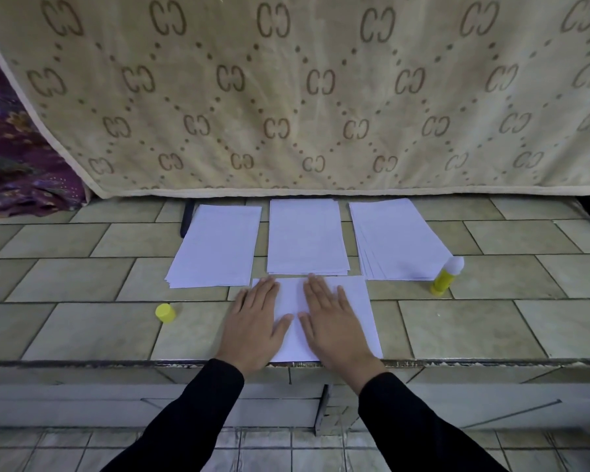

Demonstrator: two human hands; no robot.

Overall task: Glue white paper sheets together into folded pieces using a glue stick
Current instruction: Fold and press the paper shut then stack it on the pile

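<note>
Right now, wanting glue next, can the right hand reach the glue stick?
Probably yes: the glue stick stands right of the right hand, only bare tile between, and that hand lies flat, holding nothing.

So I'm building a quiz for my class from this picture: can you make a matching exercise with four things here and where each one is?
Things:
1 cap
2 glue stick
3 front sheet
4 middle stack

Places:
A beside the right stack
B under the left hand and right hand
C left of the hands, on its own
D just behind the front sheet

Pairs: 1-C; 2-A; 3-B; 4-D
</note>
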